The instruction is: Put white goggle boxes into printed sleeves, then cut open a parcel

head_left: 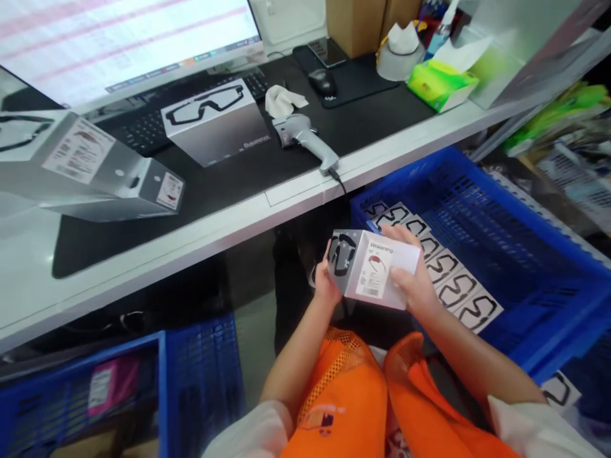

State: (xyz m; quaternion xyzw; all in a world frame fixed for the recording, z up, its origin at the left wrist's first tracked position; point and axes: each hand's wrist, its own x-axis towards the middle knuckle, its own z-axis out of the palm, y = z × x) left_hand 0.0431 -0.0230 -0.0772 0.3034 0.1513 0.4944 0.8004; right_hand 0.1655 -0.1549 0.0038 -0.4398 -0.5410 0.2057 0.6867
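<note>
Orange vest (338,388) was seen nearest the camera, at bottom centre. Just past it, a silver-white box (356,264) was held off any surface between both hands, in front of the desk edge. It was supported by the left hand (328,280) at the end with the goggles picture, palm under the lower corner; the opposite end was gripped by the right hand (415,273), thumb pressed on the labelled face, fingers over the far edge. Both grips were filled by the box. Its longest visible run was laid across, from hand to hand; true long axis could not be settled because of foreshortening. The label (374,280) was turned up toward the camera. To the right, a blue crate (506,254) was placed, with a row of goggles-printed boxes (443,267) lined up inside; the right hand was positioned nearer to it. Ahead, slightly left, a barcode scanner (308,140) was laid on the desk (229,238), handle end at the front edge, well apart from both hands. Farther left, another goggles box (219,124) was set by the keyboard (143,133), and more boxes (48,159) were grouped under the monitor (128,38).
</note>
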